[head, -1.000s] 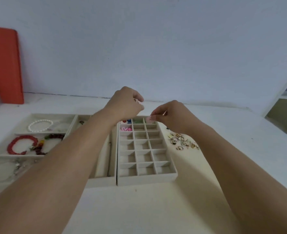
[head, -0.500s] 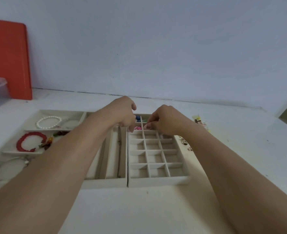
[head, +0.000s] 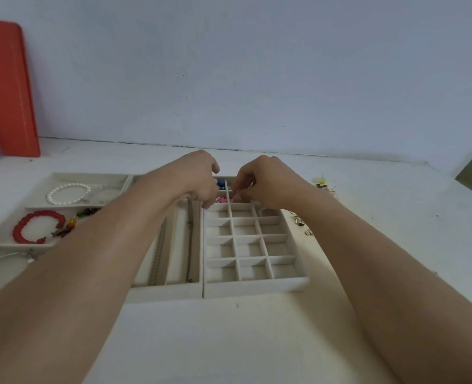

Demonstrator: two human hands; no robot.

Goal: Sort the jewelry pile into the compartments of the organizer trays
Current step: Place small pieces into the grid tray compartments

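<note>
At 12 o'clock of the grid tray, left hand and right hand hover with curled fingers, contents indiscernible; release low over one cell, loose jewelry pile at 3 o'clock.

Both hands, left hand and right hand, fingers curled over far cells of gridded tray, white table

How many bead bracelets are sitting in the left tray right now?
2: white pearl bracelet in the far compartment, red bead bracelet in the next nearer one. The left forearm may hide others.
</note>
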